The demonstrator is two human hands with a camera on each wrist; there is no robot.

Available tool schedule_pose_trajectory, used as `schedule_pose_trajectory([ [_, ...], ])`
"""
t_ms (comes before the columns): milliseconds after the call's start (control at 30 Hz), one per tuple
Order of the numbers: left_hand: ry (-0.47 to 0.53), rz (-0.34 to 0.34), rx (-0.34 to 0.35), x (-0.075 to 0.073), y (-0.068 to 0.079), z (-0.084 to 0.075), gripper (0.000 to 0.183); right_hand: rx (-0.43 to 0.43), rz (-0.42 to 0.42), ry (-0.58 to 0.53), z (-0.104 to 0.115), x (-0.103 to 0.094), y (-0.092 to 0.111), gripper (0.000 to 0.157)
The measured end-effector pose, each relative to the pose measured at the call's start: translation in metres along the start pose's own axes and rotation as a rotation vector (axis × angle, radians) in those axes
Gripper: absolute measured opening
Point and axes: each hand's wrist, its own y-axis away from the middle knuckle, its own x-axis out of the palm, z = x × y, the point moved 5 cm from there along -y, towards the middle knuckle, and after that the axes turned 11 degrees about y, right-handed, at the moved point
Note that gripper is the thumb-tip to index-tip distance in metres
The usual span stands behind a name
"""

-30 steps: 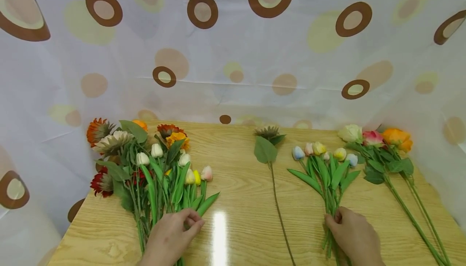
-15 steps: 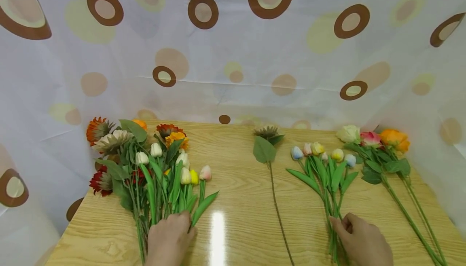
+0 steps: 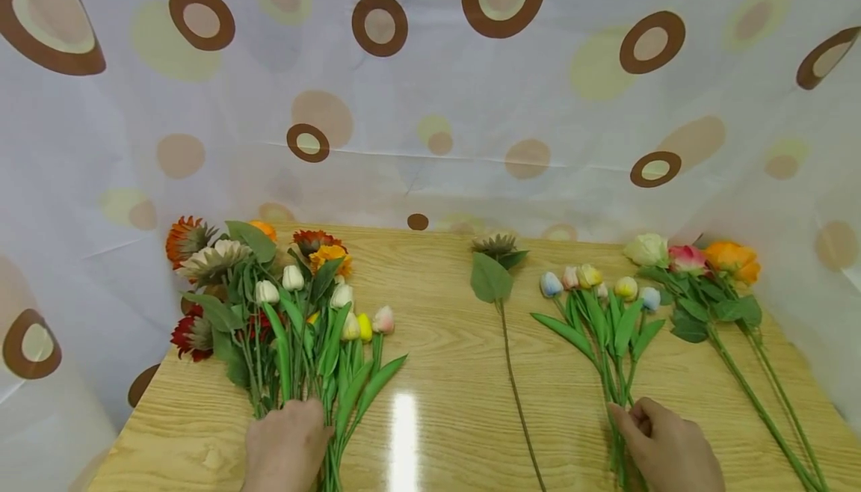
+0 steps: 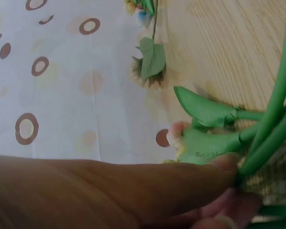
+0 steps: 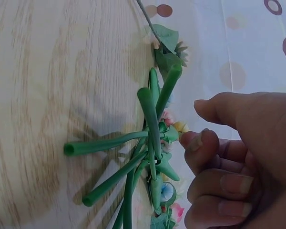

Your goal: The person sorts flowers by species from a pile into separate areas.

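Observation:
My left hand (image 3: 288, 443) is low over the left heap of artificial flowers. In the left wrist view its thumb and fingers pinch green tulip stems (image 4: 271, 107). White, yellow and pink tulip heads (image 3: 351, 325) lie above that hand, on the right side of the heap. My right hand (image 3: 666, 443) is beside the stems of a bunch of blue, pink and yellow tulips (image 3: 608, 327). In the right wrist view its thumb stands apart from loosely curled fingers, with nothing between them. The cut stem ends (image 5: 105, 143) fan out over the table.
A single flower (image 3: 498, 283) with a broad leaf and long thin stem lies between the bunches. Three large blooms, white, pink and orange (image 3: 732, 259), lie far right. Red and orange flowers (image 3: 191, 331) fill the heap's left. A dotted curtain (image 3: 403, 103) hangs behind the wooden table (image 3: 444, 372).
My left hand has come down and moved left over the heap, its fingers now out of sight among the stems. My right hand has shifted slightly right and nearer.

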Motion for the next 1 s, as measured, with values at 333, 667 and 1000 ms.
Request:
schedule_pose_trajectory([
  [333, 0.179, 0.044, 0.023, -0.005, -0.001, 0.002, 0.022, 0.017, 0.011, -0.018, -0.004, 0.003, 0.002, 0.053],
  [667, 0.622, 0.06, 0.105, -0.02, 0.002, 0.004, 0.021, -0.021, -0.052, -0.024, 0.008, -0.003, 0.009, 0.046],
  [1000, 0.896, 0.161, 0.171, -0.018, 0.004, -0.011, 0.031, -0.142, -0.176, -0.079, 0.038, 0.005, 0.018, 0.032],
])
